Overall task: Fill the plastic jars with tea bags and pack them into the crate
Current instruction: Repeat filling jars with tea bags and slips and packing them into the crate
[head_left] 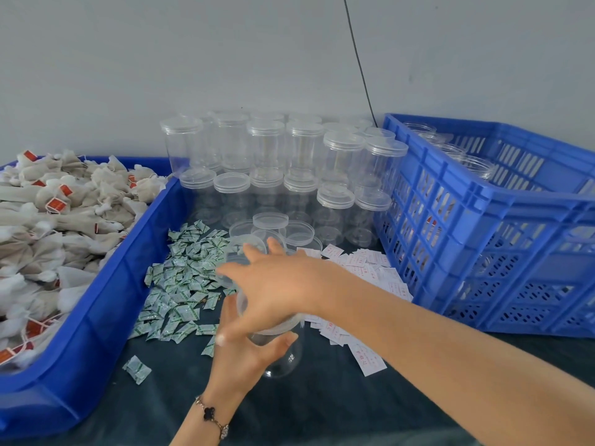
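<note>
Early stage: left hand (244, 346) grips clear round plastic jar (277, 346), empty, at front-centre of table. Right hand (273, 284), fingers spread, reaches over it. Tea bags (54, 220) sit in blue tray; blue slatted crate (483, 226) w/ few jars.

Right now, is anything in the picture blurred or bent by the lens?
Head view: the right hand is motion-blurred over the jar that the left hand grips; the crate edges bow from the wide lens; light is soft and even.
</note>
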`<state>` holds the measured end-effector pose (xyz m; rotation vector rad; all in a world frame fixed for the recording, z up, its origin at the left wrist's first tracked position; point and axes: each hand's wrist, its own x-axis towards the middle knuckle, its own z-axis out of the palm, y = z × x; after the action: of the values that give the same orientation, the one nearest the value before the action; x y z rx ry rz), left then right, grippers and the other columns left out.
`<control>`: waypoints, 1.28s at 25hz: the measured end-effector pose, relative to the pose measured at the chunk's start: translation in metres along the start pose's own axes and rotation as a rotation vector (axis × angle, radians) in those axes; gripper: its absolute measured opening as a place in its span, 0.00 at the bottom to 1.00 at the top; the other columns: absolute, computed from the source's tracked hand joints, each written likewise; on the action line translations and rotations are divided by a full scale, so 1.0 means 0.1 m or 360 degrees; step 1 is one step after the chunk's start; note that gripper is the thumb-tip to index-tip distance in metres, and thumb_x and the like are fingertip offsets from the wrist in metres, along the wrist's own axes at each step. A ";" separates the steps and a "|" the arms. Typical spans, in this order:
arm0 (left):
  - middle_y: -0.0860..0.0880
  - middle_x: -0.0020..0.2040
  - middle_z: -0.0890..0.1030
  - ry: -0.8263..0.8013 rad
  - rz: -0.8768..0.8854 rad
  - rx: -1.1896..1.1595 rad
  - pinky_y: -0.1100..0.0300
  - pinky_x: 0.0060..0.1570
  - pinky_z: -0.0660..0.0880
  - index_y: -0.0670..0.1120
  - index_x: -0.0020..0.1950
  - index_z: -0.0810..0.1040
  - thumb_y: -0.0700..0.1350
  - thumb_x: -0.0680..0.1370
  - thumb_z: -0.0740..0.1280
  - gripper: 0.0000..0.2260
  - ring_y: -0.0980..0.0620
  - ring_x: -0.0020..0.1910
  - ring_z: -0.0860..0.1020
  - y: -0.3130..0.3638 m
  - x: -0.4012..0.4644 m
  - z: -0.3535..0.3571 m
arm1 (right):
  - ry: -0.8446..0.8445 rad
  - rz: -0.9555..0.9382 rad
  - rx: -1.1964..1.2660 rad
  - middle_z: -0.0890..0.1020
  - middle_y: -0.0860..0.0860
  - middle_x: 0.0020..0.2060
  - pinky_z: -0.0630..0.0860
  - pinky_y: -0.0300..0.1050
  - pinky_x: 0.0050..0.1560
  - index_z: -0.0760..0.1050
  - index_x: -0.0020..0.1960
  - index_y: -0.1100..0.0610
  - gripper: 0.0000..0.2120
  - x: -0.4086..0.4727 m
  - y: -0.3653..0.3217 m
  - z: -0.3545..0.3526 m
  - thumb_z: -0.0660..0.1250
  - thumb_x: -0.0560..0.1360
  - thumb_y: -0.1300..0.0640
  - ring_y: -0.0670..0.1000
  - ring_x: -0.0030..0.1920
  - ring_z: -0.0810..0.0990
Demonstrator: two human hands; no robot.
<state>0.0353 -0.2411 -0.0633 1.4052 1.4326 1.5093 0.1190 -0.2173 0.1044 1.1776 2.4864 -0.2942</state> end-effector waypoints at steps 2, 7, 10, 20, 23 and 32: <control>0.55 0.56 0.76 -0.0005 0.0019 -0.0016 0.70 0.44 0.74 0.51 0.59 0.71 0.60 0.53 0.75 0.37 0.59 0.53 0.79 -0.01 0.00 0.00 | 0.0156 0.0167 -0.0167 0.67 0.61 0.67 0.69 0.63 0.60 0.57 0.74 0.51 0.40 0.05 -0.06 0.10 0.55 0.71 0.28 0.66 0.66 0.67; 0.49 0.55 0.77 0.0039 0.0056 -0.0032 0.53 0.49 0.78 0.62 0.55 0.69 0.56 0.54 0.76 0.32 0.52 0.53 0.79 -0.04 0.01 0.00 | 0.0201 0.0029 -0.0072 0.72 0.52 0.47 0.70 0.48 0.41 0.68 0.60 0.50 0.19 0.07 0.03 0.14 0.63 0.71 0.46 0.56 0.49 0.72; 0.49 0.55 0.78 0.0029 0.0051 -0.0033 0.59 0.52 0.77 0.50 0.62 0.70 0.57 0.55 0.75 0.38 0.55 0.54 0.79 -0.07 0.02 0.00 | -0.0019 -0.0192 0.0109 0.68 0.52 0.57 0.69 0.51 0.47 0.65 0.65 0.47 0.25 0.06 0.08 0.06 0.68 0.69 0.51 0.56 0.58 0.66; 0.50 0.55 0.75 0.0045 0.0077 -0.0033 0.59 0.50 0.76 0.53 0.58 0.71 0.59 0.54 0.76 0.34 0.56 0.54 0.77 -0.05 -0.01 -0.01 | 0.0381 0.0088 -0.0057 0.74 0.52 0.44 0.72 0.48 0.43 0.72 0.58 0.52 0.22 0.06 0.02 0.14 0.62 0.71 0.40 0.57 0.48 0.75; 0.48 0.55 0.77 0.0043 0.0083 -0.0058 0.55 0.51 0.76 0.56 0.58 0.68 0.59 0.53 0.76 0.36 0.53 0.54 0.78 -0.04 -0.01 0.00 | 0.0133 -0.0095 0.0043 0.69 0.46 0.40 0.67 0.45 0.38 0.69 0.64 0.46 0.26 0.00 0.06 0.05 0.70 0.67 0.49 0.53 0.48 0.71; 0.44 0.57 0.76 0.0051 0.0103 -0.0112 0.58 0.57 0.72 0.52 0.59 0.69 0.61 0.55 0.77 0.37 0.56 0.59 0.78 -0.16 0.00 0.04 | 0.0822 -0.0325 0.0604 0.63 0.50 0.59 0.72 0.43 0.46 0.63 0.64 0.44 0.34 -0.13 0.34 -0.29 0.72 0.64 0.60 0.52 0.56 0.67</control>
<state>0.0351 -0.2364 -0.0788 1.4031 1.3514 1.6136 0.1456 -0.1951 0.1351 1.2671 3.1130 -0.6058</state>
